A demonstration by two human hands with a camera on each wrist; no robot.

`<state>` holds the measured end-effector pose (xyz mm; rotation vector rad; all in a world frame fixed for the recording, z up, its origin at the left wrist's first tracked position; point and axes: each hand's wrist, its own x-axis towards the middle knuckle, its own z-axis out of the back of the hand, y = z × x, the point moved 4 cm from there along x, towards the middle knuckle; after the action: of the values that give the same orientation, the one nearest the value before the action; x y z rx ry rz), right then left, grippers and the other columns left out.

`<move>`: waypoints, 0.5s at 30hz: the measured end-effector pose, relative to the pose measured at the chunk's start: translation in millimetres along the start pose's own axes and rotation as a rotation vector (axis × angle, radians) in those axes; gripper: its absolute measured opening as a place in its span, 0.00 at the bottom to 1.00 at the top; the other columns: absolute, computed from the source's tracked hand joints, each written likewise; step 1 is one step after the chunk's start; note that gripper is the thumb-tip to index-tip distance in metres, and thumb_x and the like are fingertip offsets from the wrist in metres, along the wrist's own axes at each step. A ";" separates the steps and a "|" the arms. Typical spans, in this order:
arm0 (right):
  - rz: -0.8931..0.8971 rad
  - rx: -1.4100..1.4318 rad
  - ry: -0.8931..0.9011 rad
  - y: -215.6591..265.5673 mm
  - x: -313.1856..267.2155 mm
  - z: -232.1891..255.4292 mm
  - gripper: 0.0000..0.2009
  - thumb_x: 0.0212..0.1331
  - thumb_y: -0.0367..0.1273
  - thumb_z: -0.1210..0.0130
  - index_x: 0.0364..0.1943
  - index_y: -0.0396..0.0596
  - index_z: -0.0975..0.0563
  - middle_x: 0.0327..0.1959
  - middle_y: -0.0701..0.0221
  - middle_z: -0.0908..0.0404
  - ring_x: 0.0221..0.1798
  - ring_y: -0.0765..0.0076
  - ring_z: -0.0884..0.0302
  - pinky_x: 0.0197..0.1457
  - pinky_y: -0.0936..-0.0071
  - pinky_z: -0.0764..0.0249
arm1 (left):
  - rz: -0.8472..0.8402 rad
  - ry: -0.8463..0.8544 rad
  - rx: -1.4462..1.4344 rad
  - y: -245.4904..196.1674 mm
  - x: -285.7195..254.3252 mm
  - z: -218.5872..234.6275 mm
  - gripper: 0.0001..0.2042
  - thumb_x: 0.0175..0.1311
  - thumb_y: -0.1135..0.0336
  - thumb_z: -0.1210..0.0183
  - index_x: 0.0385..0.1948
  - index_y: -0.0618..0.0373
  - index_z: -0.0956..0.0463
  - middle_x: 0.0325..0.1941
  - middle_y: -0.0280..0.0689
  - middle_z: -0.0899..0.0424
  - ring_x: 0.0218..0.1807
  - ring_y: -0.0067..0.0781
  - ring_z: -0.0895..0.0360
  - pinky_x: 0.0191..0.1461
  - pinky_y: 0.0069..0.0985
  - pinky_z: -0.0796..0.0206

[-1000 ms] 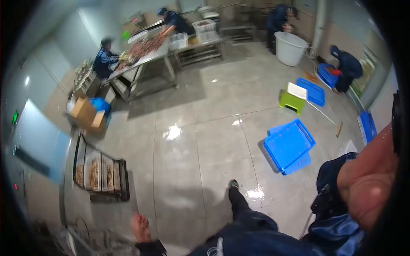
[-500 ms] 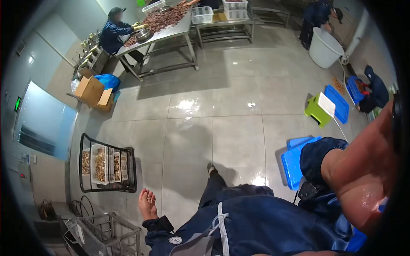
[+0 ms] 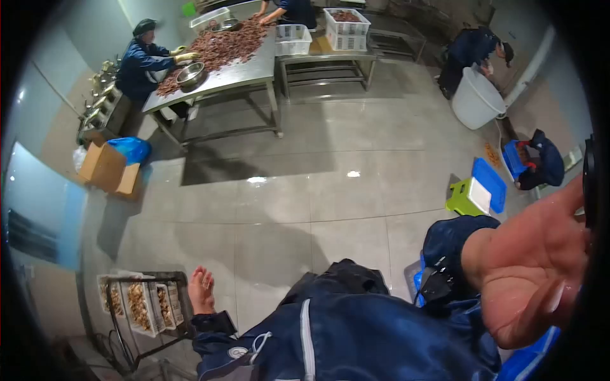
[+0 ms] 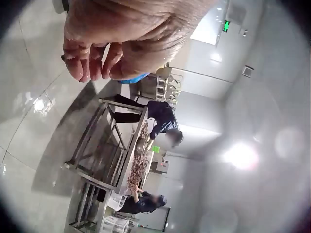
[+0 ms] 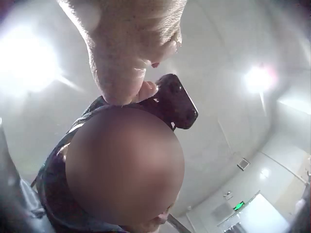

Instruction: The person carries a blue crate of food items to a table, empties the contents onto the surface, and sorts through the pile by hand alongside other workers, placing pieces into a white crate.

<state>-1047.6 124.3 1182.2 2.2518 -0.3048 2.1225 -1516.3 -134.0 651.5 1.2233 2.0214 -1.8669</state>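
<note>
My left hand (image 3: 202, 292) hangs beside my body with loose fingers and nothing in it. In the left wrist view the same hand (image 4: 126, 43) has its fingers slightly bent, above the wet floor. Raised beside my head, my right hand (image 3: 527, 273) shows its palm at the right edge of the head view. In the right wrist view that hand (image 5: 133, 53) has its fingertips right at the dark camera (image 5: 179, 104) worn on the head. Whether they grip it I cannot tell.
A trolley with white crates (image 3: 141, 308) stands near my left hand. Ahead, people work at a steel table (image 3: 251, 71) heaped with reddish-brown pieces. A cardboard box (image 3: 101, 166) sits at the left. A green stool (image 3: 469, 198), blue tray (image 3: 489, 181) and white tub (image 3: 476, 101) are at the right.
The head view has shifted, and my forward foot has gone out of sight. The right hand stays raised by the head camera, its palm now showing more. The left hand still hangs free.
</note>
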 end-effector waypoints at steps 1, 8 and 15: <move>0.009 -0.008 -0.003 -18.6 -3.8 -14.6 0.30 0.53 0.32 0.51 0.65 0.43 0.27 0.75 0.56 0.36 0.82 0.43 0.55 0.79 0.27 0.78 | -0.031 0.054 0.001 -12.5 40.3 -11.2 0.19 0.73 0.65 0.41 0.62 0.59 0.27 0.58 0.40 0.21 0.53 0.36 0.20 0.52 0.29 0.24; 0.059 -0.094 0.079 -138.9 -32.5 -55.4 0.29 0.52 0.32 0.52 0.64 0.53 0.25 0.74 0.63 0.33 0.80 0.50 0.51 0.79 0.32 0.72 | 0.022 0.061 0.056 -42.9 122.0 -124.1 0.19 0.71 0.66 0.42 0.63 0.55 0.27 0.60 0.39 0.21 0.55 0.37 0.22 0.51 0.29 0.25; -0.043 0.043 -0.017 -357.6 -94.3 -136.3 0.25 0.52 0.28 0.47 0.59 0.56 0.23 0.67 0.64 0.29 0.71 0.55 0.42 0.72 0.43 0.57 | 0.003 -0.153 0.109 -114.2 212.0 -241.5 0.20 0.71 0.66 0.42 0.63 0.57 0.28 0.61 0.43 0.22 0.55 0.38 0.20 0.49 0.29 0.23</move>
<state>-1127.9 507.6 1137.4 2.2792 -0.2120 2.1098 -1628.0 187.8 669.9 1.0698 1.8603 -2.0259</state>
